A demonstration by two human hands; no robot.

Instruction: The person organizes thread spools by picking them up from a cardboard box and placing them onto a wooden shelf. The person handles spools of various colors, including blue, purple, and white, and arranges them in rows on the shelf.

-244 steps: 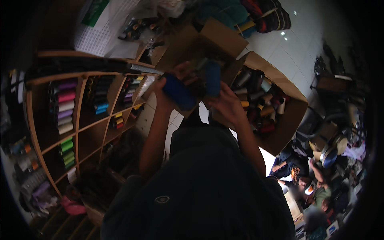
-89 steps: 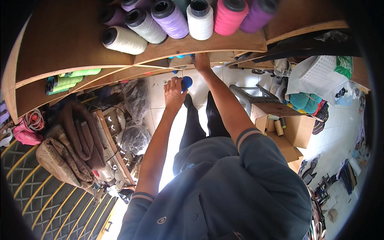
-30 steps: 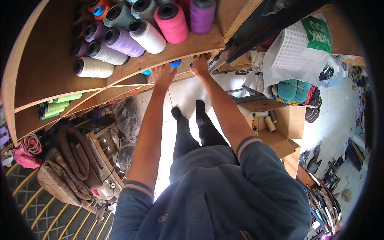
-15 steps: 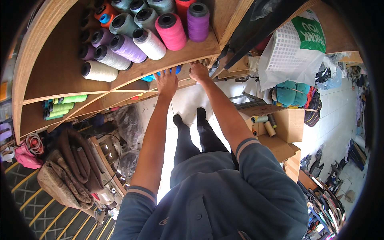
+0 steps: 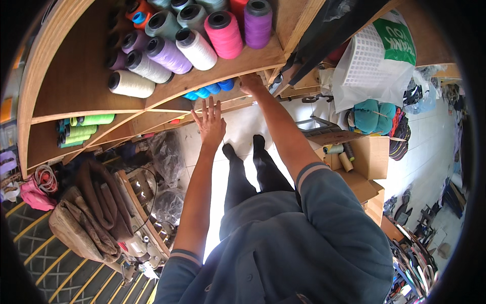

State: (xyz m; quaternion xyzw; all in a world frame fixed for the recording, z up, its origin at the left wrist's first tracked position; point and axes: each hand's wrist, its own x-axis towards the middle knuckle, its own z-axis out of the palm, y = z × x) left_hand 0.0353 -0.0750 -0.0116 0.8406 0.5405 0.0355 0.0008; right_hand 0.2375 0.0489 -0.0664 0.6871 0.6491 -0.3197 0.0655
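Note:
My left hand (image 5: pixel 209 121) hovers just in front of the lower shelf, fingers spread, holding nothing. Behind its fingertips lie several blue thread spools (image 5: pixel 213 88) in a row beneath the upper board. My right hand (image 5: pixel 251 83) reaches under the upper shelf (image 5: pixel 253 62) at its right end, beside the blue spools. The shelf edge hides its fingertips, and whether they hold anything does not show. Above stand upright thread spools, among them a pink spool (image 5: pixel 223 35), a purple spool (image 5: pixel 258 24) and a white spool (image 5: pixel 196 49).
Green thread spools (image 5: pixel 80 133) lie in the lower left compartment. An open cardboard box (image 5: pixel 365 159) with a few spools stands on the floor to my right. Beyond it hangs a white plastic bag (image 5: pixel 362 71). Brown folded fabric (image 5: pixel 101 202) lies at the left near a sewing machine.
My left hand has drawn back from the blue spools toward me, its fingers spreading. The right hand has pushed slightly deeper under the shelf. The view has shifted a little.

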